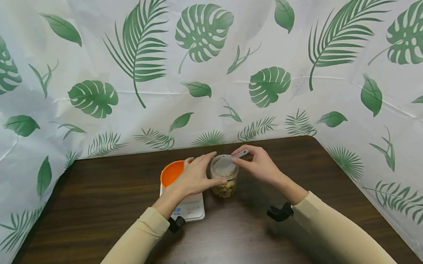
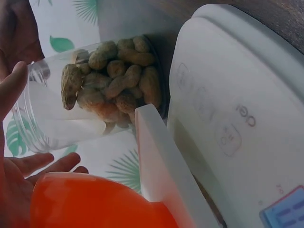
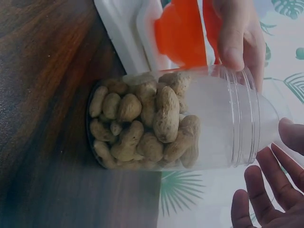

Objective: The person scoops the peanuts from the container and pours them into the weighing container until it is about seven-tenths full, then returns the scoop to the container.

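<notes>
A leafy sheet point(image 1: 158, 124) hangs at 12 o'clock from the brown table point(image 1: 101, 208). Going left to right, with the jar point(image 3: 209, 128) as the middle of the clock, an orange bowl point(image 1: 170, 173) comes first, at 9 o'clock. It sits on a white scale point(image 1: 193, 211), and the scale's front with its little blue screen pokes out at 8 o'clock. Next is the left hand point(image 1: 194, 176), also at 9 o'clock, holding the jar near its rim, thumb in front and fingers behind. The clear jar stands upright on the table, just beside the scale, with peanuts point(image 3: 137, 123) in the bottom part. A pale spoon point(image 1: 240, 154) has its wide end in the jar's mouth and its handle pointing to 2 o'clock. Last, at 3 o'clock, the right hand point(image 1: 261, 165) pinches that handle between thumb and finger.
</notes>
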Tool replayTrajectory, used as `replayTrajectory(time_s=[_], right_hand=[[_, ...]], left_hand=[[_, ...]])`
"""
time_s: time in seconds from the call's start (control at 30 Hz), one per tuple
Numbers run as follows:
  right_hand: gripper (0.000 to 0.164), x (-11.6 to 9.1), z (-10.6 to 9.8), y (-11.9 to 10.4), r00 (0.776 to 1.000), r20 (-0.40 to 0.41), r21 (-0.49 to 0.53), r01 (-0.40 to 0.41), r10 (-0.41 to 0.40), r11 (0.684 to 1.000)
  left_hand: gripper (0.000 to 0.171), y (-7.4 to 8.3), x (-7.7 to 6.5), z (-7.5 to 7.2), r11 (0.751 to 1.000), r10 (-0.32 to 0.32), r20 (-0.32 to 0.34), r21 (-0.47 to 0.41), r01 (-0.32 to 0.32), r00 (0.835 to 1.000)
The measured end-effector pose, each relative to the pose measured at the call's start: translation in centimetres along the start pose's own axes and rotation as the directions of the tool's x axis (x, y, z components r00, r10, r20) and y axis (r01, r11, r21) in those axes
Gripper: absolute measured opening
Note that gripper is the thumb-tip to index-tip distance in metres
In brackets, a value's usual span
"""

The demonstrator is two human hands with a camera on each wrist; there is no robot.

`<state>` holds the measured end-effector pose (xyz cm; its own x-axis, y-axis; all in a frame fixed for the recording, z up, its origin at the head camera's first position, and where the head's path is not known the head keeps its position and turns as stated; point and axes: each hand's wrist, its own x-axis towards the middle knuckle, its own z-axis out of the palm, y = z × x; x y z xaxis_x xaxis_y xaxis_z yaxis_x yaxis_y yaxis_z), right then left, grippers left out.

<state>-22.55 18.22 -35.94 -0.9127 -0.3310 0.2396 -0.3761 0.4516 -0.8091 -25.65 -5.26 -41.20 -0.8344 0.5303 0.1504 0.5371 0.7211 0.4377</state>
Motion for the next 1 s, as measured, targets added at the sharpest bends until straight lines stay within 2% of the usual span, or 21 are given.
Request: replayTrajectory(time_s=[0.07, 0.3, 0.67, 1.0], right_hand=[[0.021, 0.1, 0.0, 0.3, 1.000, 0.001, -0.011, 0.000, 0.000, 1.000], [0.023, 1.2, -0.3, 3.4, 1.000, -0.003, -0.052, -0.011, 0.011, 0.999], [0.022, 1.5, -1.9, 2.9, 0.999, 0.011, -0.120, 0.036, -0.035, 0.992], [0.018, 1.5, -3.1, 1.7, 0.998, 0.042, -0.180, 0.043, -0.036, 0.983]], left_hand=[[0.097, 0.0, 0.2, 0.0, 1.000, 0.008, -0.003, -0.008, -0.008, 1.000], [0.100, 0.1, 0.5, 0.3, 0.999, 0.027, -0.003, -0.022, -0.027, 1.000], [0.098, 0.2, 0.9, 0.7, 0.998, 0.008, -0.002, -0.068, -0.008, 1.000], [0.095, 0.2, 0.9, 0.8, 0.995, 0.020, 0.002, -0.101, -0.019, 1.000]])
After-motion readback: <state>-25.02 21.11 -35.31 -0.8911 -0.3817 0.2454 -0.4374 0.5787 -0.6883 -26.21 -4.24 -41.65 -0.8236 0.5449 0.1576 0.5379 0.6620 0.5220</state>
